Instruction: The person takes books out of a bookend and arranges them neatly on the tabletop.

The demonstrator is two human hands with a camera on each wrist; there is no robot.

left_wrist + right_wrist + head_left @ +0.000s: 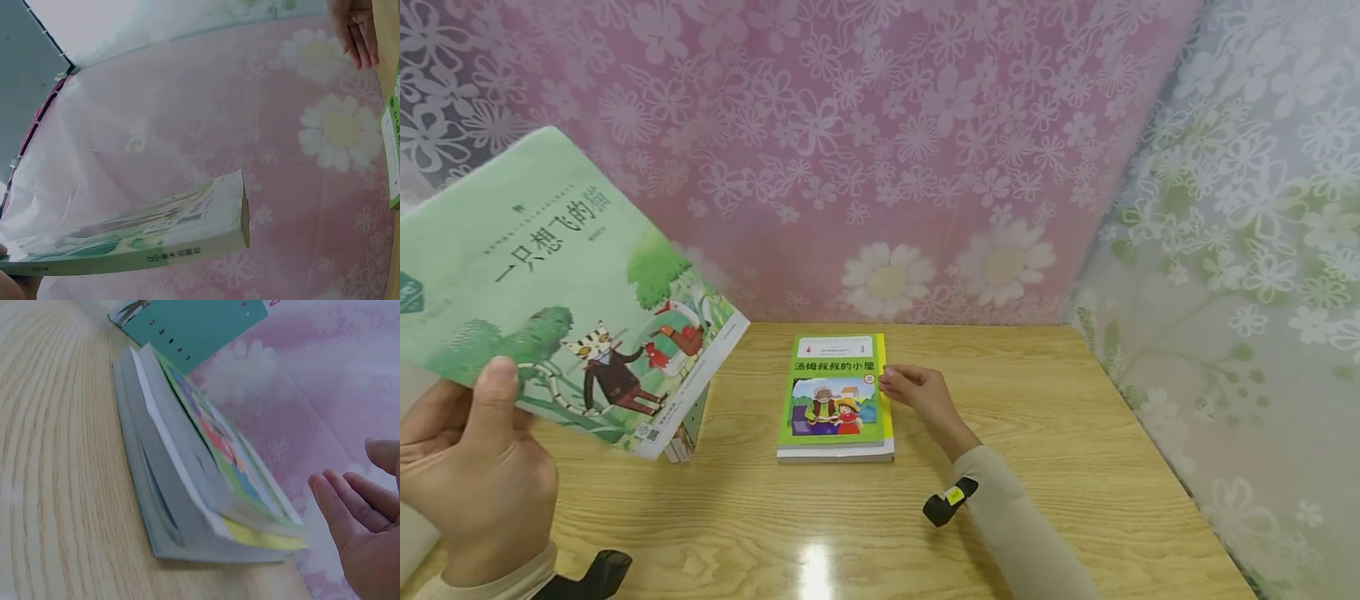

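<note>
My left hand (490, 467) grips a pale green picture book (550, 217) by its lower edge, thumb on the front cover, held up tilted above the table. The cover shows a cat in a dark jacket and a red bird. In the left wrist view the book's spine (156, 256) faces the camera. My right hand (921, 396) is at the right edge of a small stack of books, its fingers extended and nothing between them. On top lies a green book (835, 417) with two cartoon figures; a thicker book (886, 417) with a yellow edge shows below it.
Partly hidden behind the raised book, a green panel (200, 331) with small dots stands on the table, with book ends (679, 446) beside it. The wooden table (1037, 433) meets flower-patterned curtains (887, 167) at the back and right.
</note>
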